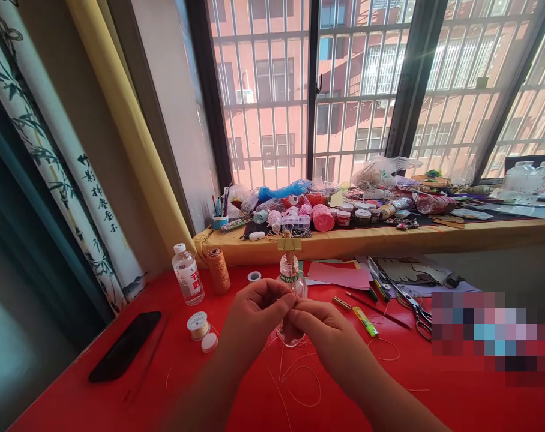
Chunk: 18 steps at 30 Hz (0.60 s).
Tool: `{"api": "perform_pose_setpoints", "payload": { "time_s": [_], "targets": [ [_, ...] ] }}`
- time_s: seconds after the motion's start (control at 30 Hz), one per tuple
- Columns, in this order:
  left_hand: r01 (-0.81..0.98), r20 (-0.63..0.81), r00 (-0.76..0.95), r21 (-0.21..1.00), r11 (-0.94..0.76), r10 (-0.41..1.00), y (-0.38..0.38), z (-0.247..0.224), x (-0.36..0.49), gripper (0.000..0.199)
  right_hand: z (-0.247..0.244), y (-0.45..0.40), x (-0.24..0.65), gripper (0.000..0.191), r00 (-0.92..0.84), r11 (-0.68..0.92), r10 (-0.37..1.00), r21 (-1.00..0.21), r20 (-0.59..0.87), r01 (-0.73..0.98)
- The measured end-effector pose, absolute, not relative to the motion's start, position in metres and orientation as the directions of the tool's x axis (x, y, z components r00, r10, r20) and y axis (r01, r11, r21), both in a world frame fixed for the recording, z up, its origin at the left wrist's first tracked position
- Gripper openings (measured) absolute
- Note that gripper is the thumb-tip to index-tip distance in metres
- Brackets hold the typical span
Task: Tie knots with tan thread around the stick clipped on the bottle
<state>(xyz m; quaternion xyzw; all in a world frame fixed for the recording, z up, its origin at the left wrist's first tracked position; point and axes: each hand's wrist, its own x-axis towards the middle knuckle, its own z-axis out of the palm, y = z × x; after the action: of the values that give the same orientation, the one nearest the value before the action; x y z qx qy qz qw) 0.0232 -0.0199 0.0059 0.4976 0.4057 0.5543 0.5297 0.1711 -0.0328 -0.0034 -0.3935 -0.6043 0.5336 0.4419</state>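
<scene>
My left hand (262,309) and my right hand (324,324) meet fingertip to fingertip in front of a clear glass jar (301,289). Both are closed in a pinch on thin thread (280,365), though the exact spot between the fingertips is too small to make out. Pale strands run down below the hands and curl loosely over the red tabletop. Above the fingers, a gold-coloured clip (289,243) sits at the top of an upright piece standing at the jar's mouth. The lower part of the jar is mostly hidden behind my hands.
On the left of the red table (132,402) are a black phone (125,346), a thread spool (198,325), a cone of orange cord (218,272) and a water bottle (188,276). Scissors (414,309), a yellow-green packet (365,321) and pink paper (338,276) lie right. Craft supplies crowd the windowsill.
</scene>
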Motion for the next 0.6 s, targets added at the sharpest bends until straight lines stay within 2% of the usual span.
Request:
{"api": "perform_pose_setpoints", "payload": {
  "time_s": [0.1,0.23,0.33,0.47,0.6],
  "targets": [
    [-0.189,0.109,0.046,0.977,-0.099,0.993,-0.020,0.008,0.022,0.020,-0.003,-0.035,0.175,0.034,-0.259,0.254,0.936,-0.967,0.237,0.033],
    [-0.155,0.122,0.004,0.981,-0.120,0.993,-0.021,0.012,0.020,0.019,-0.007,-0.037,0.179,0.026,-0.001,0.385,0.923,-0.923,0.385,0.027],
    [-0.164,0.128,0.020,0.979,-0.123,0.992,-0.021,0.011,0.020,0.021,-0.010,-0.036,0.175,0.027,0.034,0.283,0.959,-0.955,0.281,-0.090],
    [-0.188,0.109,0.045,0.977,-0.099,0.993,-0.020,0.008,0.020,0.025,-0.012,-0.033,0.166,0.045,0.012,0.127,0.992,-0.952,0.129,-0.279],
    [-0.202,0.086,0.084,0.977,-0.068,0.993,-0.018,0.007,0.020,0.027,-0.012,-0.031,0.162,0.044,0.026,0.081,0.997,-0.941,0.077,-0.330]
  ]
}}
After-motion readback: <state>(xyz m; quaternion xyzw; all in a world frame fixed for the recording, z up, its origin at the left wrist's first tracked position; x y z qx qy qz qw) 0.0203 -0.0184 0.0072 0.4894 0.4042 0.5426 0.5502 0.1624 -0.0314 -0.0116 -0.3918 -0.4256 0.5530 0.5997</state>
